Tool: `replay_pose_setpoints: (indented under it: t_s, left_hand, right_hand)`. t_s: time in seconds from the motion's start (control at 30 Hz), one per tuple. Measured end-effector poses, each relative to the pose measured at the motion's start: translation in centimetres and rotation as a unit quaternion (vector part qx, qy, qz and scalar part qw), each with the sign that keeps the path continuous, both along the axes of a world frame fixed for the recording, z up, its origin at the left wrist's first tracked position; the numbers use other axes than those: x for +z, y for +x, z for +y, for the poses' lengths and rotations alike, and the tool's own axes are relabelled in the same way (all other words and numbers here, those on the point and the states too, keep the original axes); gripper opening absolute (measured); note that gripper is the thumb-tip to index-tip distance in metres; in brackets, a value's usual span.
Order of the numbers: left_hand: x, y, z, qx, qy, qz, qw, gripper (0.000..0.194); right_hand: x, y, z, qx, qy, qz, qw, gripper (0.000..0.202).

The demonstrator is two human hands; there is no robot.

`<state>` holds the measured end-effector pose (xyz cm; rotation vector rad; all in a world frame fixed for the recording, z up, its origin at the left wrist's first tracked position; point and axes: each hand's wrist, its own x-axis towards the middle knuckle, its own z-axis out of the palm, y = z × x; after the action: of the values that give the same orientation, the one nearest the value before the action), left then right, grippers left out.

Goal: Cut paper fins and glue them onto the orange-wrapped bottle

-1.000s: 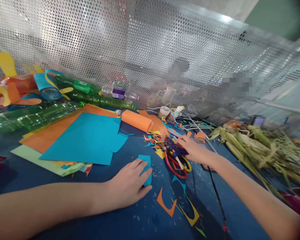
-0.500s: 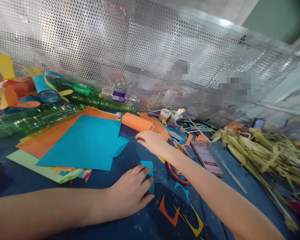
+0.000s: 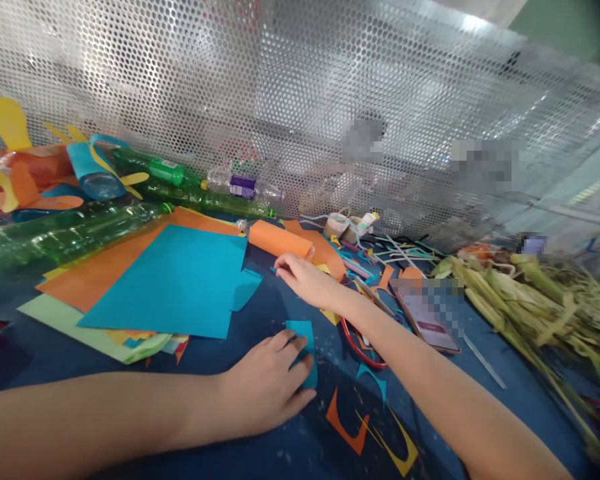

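My left hand (image 3: 273,380) lies open on a small blue paper piece (image 3: 306,333), its fingers apart and partly covering the sheet on the table. Farther forward, my right hand (image 3: 303,279) is closed in a pinch above the table. A tiny blue bit shows at its fingertips, too small to name. Just behind that hand lies a bottle wrapped in orange paper (image 3: 280,239). To the left of both hands, a large blue sheet (image 3: 170,280) tops a stack of coloured paper. Red-handled scissors (image 3: 353,343) are partly hidden beneath my right forearm.
Green plastic bottles (image 3: 90,230) and paper-covered bottles with yellow petals (image 3: 97,177) stand at the left. Paper offcuts (image 3: 347,427) lie in front. A phone (image 3: 427,320) and corn husks (image 3: 525,300) are on the right. A perforated metal panel (image 3: 180,80) rises behind.
The view has shifted slightly, so most of the table appears a little farther right. My right fingers are curled a bit more; my left hand stays on the blue piece.
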<state>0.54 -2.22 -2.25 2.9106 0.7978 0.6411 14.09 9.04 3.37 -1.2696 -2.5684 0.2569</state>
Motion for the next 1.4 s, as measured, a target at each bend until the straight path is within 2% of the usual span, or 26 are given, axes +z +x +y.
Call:
replay_pose_setpoints:
  t_s: [0.1,0.2,0.3,0.53,0.93,1.07,1.27,1.4]
  left_hand:
    - [-0.1,0.1,0.0,0.001,0.008,0.0,1.0,0.04]
    - [0.0,0.2,0.0,0.003,-0.003,0.009,1.0,0.038]
    - [0.1,0.3,0.0,0.007,-0.002,0.012,1.0,0.036]
    - [0.2,0.4,0.0,0.012,-0.006,0.015,1.0,0.035]
    - [0.0,0.4,0.4,0.004,-0.029,0.024,0.999,0.035]
    - [0.0,0.3,0.2,-0.004,-0.021,0.032,0.999,0.036]
    - [-0.2,0.2,0.4,-0.011,-0.008,0.035,0.999,0.04]
    - [-0.3,0.3,0.5,-0.012,-0.005,0.032,0.999,0.039]
  right_hand:
    - [0.6,1.7,-2.2,0.029,-0.069,-0.001,0.997,0.011]
    - [0.2,3.0,-3.6,0.02,-0.115,0.021,0.993,0.013]
    - [-0.8,3.8,-3.8,-0.008,-0.089,0.045,0.995,0.008]
    - [-2.9,4.8,-3.1,-0.02,0.016,0.05,0.998,0.009]
    - [-2.9,5.2,-3.0,-0.038,-0.016,0.052,0.998,0.011]
    - [-2.2,5.2,-3.1,-0.05,-0.088,0.104,0.989,0.01]
    - [-1.2,5.5,-3.4,-0.06,-0.246,0.157,0.955,0.011]
    - [-1.0,5.7,-3.6,-0.044,-0.295,0.163,0.94,0.008]
